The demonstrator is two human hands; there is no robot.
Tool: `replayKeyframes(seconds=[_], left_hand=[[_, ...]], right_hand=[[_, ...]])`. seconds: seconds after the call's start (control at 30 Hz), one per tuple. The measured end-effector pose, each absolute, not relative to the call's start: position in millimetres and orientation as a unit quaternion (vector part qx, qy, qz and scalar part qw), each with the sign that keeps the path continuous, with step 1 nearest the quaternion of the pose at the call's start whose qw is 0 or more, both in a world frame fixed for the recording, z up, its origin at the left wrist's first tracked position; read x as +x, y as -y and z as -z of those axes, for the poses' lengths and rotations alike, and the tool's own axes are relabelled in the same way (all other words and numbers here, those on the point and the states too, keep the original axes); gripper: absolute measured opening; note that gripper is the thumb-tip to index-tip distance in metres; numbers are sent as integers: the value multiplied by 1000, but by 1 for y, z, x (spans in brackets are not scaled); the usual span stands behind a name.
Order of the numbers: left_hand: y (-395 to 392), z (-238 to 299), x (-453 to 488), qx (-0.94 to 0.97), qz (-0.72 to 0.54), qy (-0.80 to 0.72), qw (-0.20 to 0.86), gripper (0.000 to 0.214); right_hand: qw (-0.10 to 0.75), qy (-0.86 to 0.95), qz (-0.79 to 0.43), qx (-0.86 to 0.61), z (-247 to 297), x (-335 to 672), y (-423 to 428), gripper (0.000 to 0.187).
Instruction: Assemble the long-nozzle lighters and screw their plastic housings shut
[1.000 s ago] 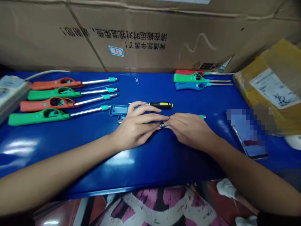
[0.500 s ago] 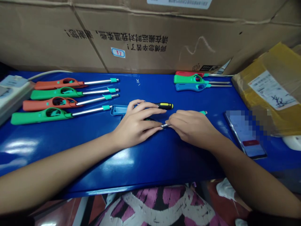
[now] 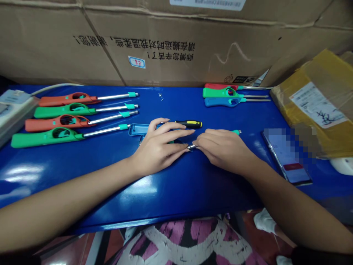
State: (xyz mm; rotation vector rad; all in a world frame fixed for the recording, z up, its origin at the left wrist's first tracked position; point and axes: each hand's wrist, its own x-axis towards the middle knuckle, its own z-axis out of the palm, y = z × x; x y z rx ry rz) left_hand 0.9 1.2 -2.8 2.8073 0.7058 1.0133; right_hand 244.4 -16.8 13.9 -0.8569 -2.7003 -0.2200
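Observation:
My left hand (image 3: 162, 147) hovers palm down over a blue lighter casing (image 3: 142, 129), partly hidden under it. Its thumb and index finger pinch the left end of a short shiny metal piece (image 3: 191, 147), while the other fingers are spread. Closed in a fist, my right hand (image 3: 223, 149) grips the other end of that piece; how far it runs inside the fist is hidden. Behind the right hand, a turquoise-banded metal tip (image 3: 236, 132) sticks out. A black and yellow screwdriver (image 3: 190, 124) lies just beyond my left fingertips.
Several orange and green long-necked lighters (image 3: 45, 138) lie in a row at left, beside a white power strip (image 3: 16, 110). More lighters (image 3: 222, 101) are stacked at back right. A phone (image 3: 292, 165), a taped parcel (image 3: 303, 136) and a large cardboard box (image 3: 154, 22) border the blue table (image 3: 132, 198).
The whole view has shifted slightly. Both hands keep nearly the same pose on the metal piece, and a little more of the screwdriver shows past my left fingers.

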Motion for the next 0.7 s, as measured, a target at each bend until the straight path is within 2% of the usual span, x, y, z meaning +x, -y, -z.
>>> replayKeyframes(seconds=[0.23,0.47,0.7], left_hand=[[1,2,2,915,-331,-231,22,10],[0,1,1,907,-328,-255,64,12],[-1,2,0,899,-319,-282,105,15]], right_hand=[[163,938,82,-295,-12,243,17,20],[141,926,39,-347,-17,240,21,20],[179,922,-7,-344,-15,241,20,25]])
